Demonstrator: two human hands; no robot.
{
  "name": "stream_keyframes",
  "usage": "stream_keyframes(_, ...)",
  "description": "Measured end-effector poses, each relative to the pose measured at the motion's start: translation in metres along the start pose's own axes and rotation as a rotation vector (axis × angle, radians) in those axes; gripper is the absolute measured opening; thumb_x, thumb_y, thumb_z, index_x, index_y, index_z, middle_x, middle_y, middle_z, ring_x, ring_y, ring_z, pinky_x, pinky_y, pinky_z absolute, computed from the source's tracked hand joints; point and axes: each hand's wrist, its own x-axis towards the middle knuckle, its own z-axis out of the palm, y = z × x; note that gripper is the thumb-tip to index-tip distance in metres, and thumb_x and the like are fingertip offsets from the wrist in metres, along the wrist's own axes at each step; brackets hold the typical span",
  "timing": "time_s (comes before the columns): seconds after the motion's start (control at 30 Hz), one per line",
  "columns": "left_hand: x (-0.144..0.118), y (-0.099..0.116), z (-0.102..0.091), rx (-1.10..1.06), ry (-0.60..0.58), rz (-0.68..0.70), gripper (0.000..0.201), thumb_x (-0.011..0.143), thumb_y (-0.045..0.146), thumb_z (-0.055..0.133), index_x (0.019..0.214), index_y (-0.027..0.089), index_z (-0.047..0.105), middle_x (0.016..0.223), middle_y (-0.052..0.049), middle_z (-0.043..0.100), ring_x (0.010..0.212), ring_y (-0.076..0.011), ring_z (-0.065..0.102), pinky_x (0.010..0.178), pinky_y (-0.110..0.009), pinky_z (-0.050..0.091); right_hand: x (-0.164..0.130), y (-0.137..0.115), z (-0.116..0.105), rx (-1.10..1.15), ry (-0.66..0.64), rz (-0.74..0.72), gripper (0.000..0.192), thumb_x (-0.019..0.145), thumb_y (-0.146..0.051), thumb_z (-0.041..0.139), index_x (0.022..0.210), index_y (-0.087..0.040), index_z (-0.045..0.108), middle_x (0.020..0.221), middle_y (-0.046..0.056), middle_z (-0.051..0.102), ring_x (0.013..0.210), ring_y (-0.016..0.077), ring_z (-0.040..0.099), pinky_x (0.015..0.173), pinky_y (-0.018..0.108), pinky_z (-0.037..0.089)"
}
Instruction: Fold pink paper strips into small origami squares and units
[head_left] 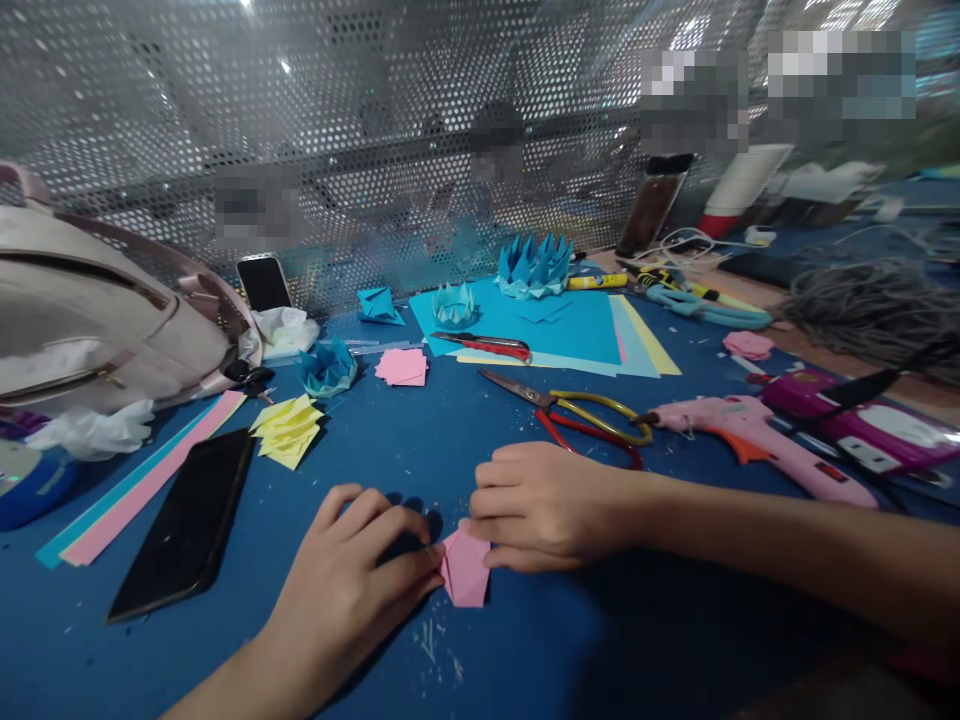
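A small folded piece of pink paper [466,572] lies low over the blue tabletop, between my two hands. My left hand [360,570] pinches its left edge with thumb and forefinger, the other fingers curled above. On the paper's upper right side, the curled fingers of my right hand [540,500] hold it. Beyond my hands are scissors [551,400] with one yellow and one red handle. A stack of pink paper pieces [403,367] and a fanned pile of yellow paper [289,430] sit farther off to the left.
Blue folded paper flowers [534,268] stand at the back, near blue sheets [577,325] and a red cutter [487,346]. At right lie a pink glue gun [757,435] and a purple power strip [862,420]. A black phone [184,525], paper strips [150,480] and a bag [97,300] are left.
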Motion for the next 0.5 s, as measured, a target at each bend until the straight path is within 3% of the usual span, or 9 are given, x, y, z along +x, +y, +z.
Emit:
stream_keyframes(0.23,-0.0064,0.0033,-0.0022,0.163,-0.085,0.253,0.024,0.1,0.016,0.045,0.105,0.013,0.069,0.106,-0.005,0.072,0.087,-0.0192,0.056,0.09,-0.038,0.036,-0.0011,-0.0008,0.0028,-0.03,0.024,0.015,0.027,0.1,-0.032,0.047,0.095,-0.014,0.066,0.075,0.003,0.059,0.071,0.0168,0.045,0.059,0.033,0.027)
stream_keyframes(0.4,-0.0035,-0.0013,-0.0026,0.065,-0.148,0.203,0.021,0.097,0.012,0.048,0.107,0.012,0.066,0.104,-0.006,0.07,0.091,-0.0196,0.059,0.083,-0.035,0.041,0.0001,-0.0012,0.0038,-0.016,-0.004,0.027,0.028,0.1,-0.034,0.046,0.1,-0.015,0.066,0.079,0.003,0.062,0.073,0.0169,0.046,0.061,0.033,0.028)
stream_keyframes(0.5,-0.0024,-0.0047,-0.0038,0.043,-0.161,0.207,0.02,0.097,0.012,0.05,0.109,0.014,0.066,0.108,-0.005,0.07,0.098,-0.0201,0.059,0.088,-0.036,0.042,0.0018,-0.0007,0.0017,-0.011,-0.048,0.022,0.026,0.099,-0.034,0.048,0.105,-0.015,0.064,0.087,0.004,0.064,0.078,0.0166,0.048,0.062,0.033,0.029)
